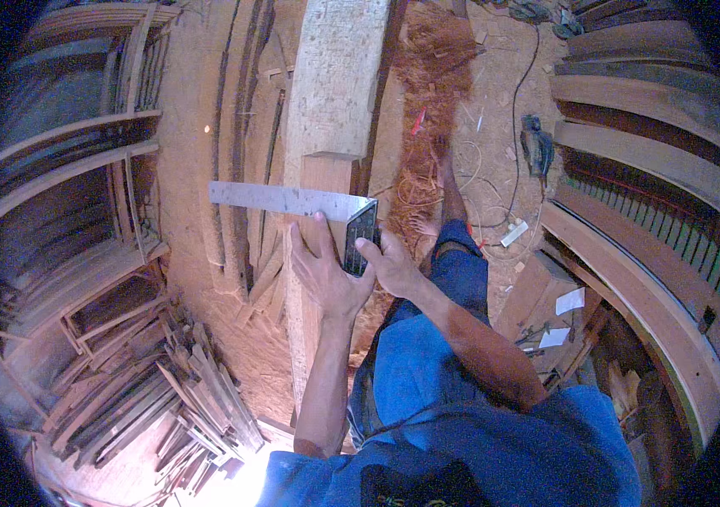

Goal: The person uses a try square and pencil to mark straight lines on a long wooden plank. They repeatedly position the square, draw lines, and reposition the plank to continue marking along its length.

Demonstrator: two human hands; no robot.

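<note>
A try square (292,199) lies across a long wooden beam (334,72), its metal blade pointing left and its dark handle on the right. My left hand (330,283) rests on the beam with fingers spread. One fingertip presses the blade, and the thumb lies by the handle's near end, so the square sits held between them. At the handle's right side, my right hand (395,269) is closed, thumb on top; its other fingers are partly hidden. Just beyond the blade, a smoother, cut-down section of the beam (330,171) shows.
Stacked boards (643,97) line the right side, and wooden racks (64,152) the left. Loose offcuts (199,384) pile at lower left. A power tool (537,145) and a tangled cord (470,182) lie on the sawdust-covered floor. My leg (461,270) is right of the beam.
</note>
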